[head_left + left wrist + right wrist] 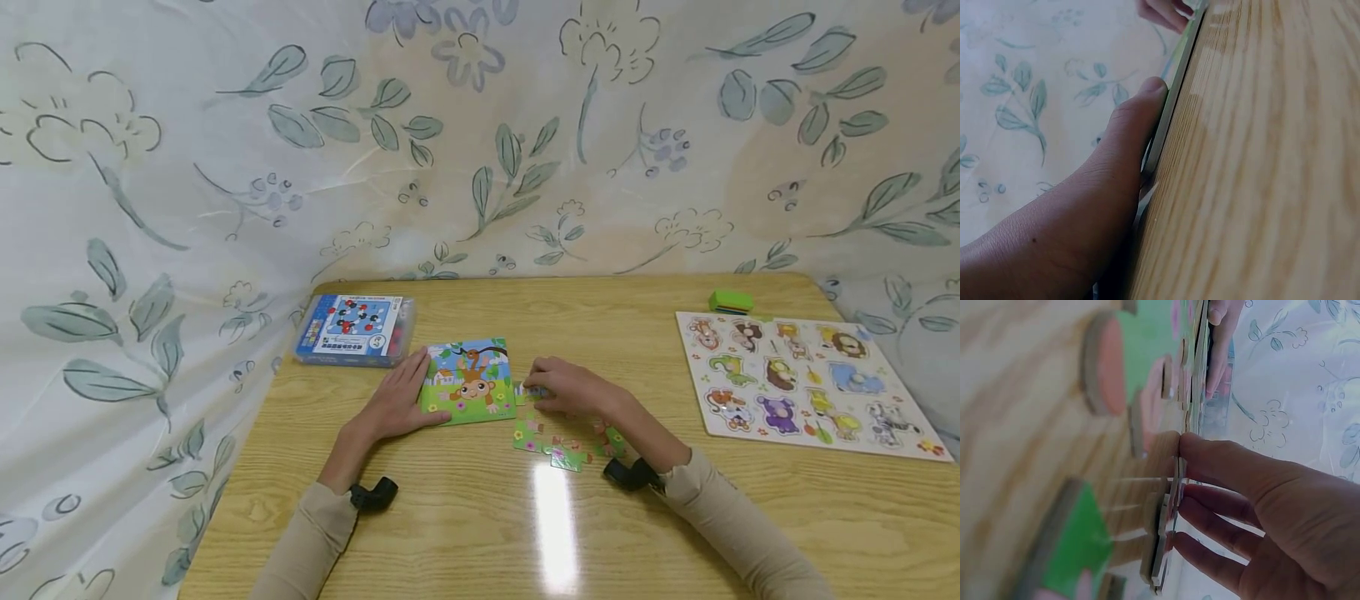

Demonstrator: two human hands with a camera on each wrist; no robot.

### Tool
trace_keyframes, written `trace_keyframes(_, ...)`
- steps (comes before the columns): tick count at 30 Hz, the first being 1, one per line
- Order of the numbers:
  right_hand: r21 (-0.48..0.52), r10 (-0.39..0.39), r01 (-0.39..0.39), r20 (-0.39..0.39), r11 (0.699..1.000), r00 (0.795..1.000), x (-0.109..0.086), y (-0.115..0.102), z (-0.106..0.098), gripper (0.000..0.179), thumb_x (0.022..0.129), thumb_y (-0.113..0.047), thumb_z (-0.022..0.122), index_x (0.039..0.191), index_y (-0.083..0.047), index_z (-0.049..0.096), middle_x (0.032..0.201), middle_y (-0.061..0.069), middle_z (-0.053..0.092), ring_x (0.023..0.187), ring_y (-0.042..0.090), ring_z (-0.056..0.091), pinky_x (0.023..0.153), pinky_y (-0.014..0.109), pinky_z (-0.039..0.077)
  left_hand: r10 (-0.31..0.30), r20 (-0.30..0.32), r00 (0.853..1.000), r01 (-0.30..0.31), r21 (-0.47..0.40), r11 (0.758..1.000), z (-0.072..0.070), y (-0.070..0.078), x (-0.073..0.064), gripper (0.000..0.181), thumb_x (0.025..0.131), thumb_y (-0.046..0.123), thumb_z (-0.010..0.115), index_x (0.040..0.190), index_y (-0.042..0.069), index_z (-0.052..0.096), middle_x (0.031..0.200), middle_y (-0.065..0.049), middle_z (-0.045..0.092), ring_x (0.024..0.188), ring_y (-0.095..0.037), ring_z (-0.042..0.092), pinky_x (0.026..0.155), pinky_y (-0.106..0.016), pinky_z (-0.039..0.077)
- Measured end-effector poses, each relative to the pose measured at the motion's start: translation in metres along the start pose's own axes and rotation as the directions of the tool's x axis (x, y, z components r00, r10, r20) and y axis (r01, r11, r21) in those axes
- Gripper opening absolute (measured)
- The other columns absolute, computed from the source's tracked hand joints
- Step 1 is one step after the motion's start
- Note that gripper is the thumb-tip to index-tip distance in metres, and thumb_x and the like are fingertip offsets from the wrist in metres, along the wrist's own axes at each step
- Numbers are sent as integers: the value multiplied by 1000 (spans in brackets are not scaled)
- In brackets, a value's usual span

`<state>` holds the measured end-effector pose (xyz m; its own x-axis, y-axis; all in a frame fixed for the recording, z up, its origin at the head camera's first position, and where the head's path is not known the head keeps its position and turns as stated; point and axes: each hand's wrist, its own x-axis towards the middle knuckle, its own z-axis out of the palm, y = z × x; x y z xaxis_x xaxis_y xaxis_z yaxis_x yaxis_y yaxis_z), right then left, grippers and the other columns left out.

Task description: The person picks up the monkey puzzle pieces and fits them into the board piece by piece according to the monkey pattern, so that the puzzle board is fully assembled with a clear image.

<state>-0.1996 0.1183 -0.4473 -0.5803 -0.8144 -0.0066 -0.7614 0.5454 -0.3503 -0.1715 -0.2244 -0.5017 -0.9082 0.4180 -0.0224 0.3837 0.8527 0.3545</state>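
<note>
Pieces point(527, 434) of a jigsaw lay flat around the middle of the desk point(450, 517), partly joined: glossy green with pink and yellow flowers, bits of brown and pinkish monkey, and thick greyish-brown cut edges. Several showed, but the right hand point(573, 387) covered some, so an exact count could not be made. Its fingers were bent, their tips touching pieces at the group's side toward the desk's far edge; whether they pinched one or merely pressed, I could not tell.

Just beside the pieces, toward the desk's left edge, lay one picture point(467, 379): a monkey hanging head down from a branch, with a house, a fence and flowery grass. The left hand point(401, 396) rested on its left side, grasping nothing, fingers straight and thumb along the bottom.

One clear box point(356, 329) with a molecule label occupied the far left corner. By the right edge lay one white board point(699, 371) with eleven animals point(782, 375); one green block point(731, 301) sat behind it, near the far right corner.
</note>
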Motion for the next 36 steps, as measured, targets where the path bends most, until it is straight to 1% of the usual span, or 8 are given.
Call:
trace_keyframes(4,-1,31,-31,22,1000,999,0,-1,-1,35,89,-18,71,120,-4,67,112,8,59,93,17,55,72,24,48,-9,10,1000,9,0,1000,0,1,0,110,82,69,60,157,6,10,165,-10,8,152,-30,12,120,-54,20)
trace_keyframes(9,-30,73,-71,60,997,996,-1,-4,-3,38,90,-20,70,125,-6,66,113,9,58,92,16,54,68,23,47,-18,20,1000,18,-1,1000,0,-1,0,110,82,69,60,157,8,8,165,-8,6,153,-28,10,120,-53,19)
trace_keyframes(12,-51,55,-52,58,997,997,-2,-4,-2,35,90,-19,69,124,-9,67,111,8,58,91,16,53,68,23,46,-21,20,1000,21,2,1000,0,-2,0,110,81,70,59,157,8,9,165,-8,6,153,-28,10,120,-53,19)
trace_keyframes(16,-64,17,-15,34,998,999,-2,-3,1,31,90,-16,69,120,-10,69,109,7,58,90,15,54,69,23,48,-23,19,1000,23,5,1000,1,-2,-1,111,81,71,59,157,7,10,165,-9,6,153,-29,10,120,-54,20)
trace_keyframes(21,-74,14,-12,22,997,1000,-2,-2,1,29,89,-17,71,117,-11,69,107,7,57,86,12,53,67,22,47,-20,22,1000,20,-2,1000,1,-2,0,111,81,71,59,157,7,9,165,-9,6,153,-30,10,119,-55,20)
trace_keyframes(27,-33,71,-70,32,997,997,0,-2,-2,32,88,-19,69,119,-12,69,110,6,58,82,9,51,67,21,46,-29,21,999,29,-10,1000,-1,0,1,110,81,70,59,157,7,10,165,-10,6,153,-30,10,120,-55,19)
trace_keyframes(30,-6,90,-89,23,996,996,0,-2,-4,33,86,-18,68,119,-13,69,111,6,57,81,9,52,68,21,46,-32,23,999,32,-6,999,-1,1,1,110,81,70,60,157,7,9,165,-9,6,153,-29,9,120,-54,18)
trace_keyframes(36,39,95,-95,3,995,995,-1,-2,-7,32,87,-19,68,118,-13,69,109,6,56,79,9,52,67,22,46,-28,27,999,28,-6,1000,0,1,1,110,81,70,60,157,6,10,165,-10,6,153,-30,10,120,-54,19)
